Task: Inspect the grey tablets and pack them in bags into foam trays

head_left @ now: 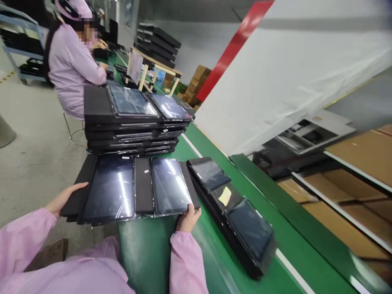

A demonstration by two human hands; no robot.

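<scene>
Between my two hands is a black foam tray (143,185) that carries two flat tablet-like screens, a larger one (110,190) at left and a smaller one (170,183) at right. My left hand (65,199) grips the tray's left end, thumb on top and the other fingers hidden beneath. At the near right corner my right hand (189,219) is closed on the edge, its thumb by the smaller screen. Just beyond stands a stack of similar black trays (98,112), with two screens on top. To the right another tray (214,222) holds two screens and a yellow note (225,196).
A green work table (142,253) runs away from me. A co-worker in pink (72,61) sits farther along it. Cardboard boxes (339,220) fill shelves at right, by a white slanted panel (275,69) with a red stripe. A blue cart (23,45) stands at far left.
</scene>
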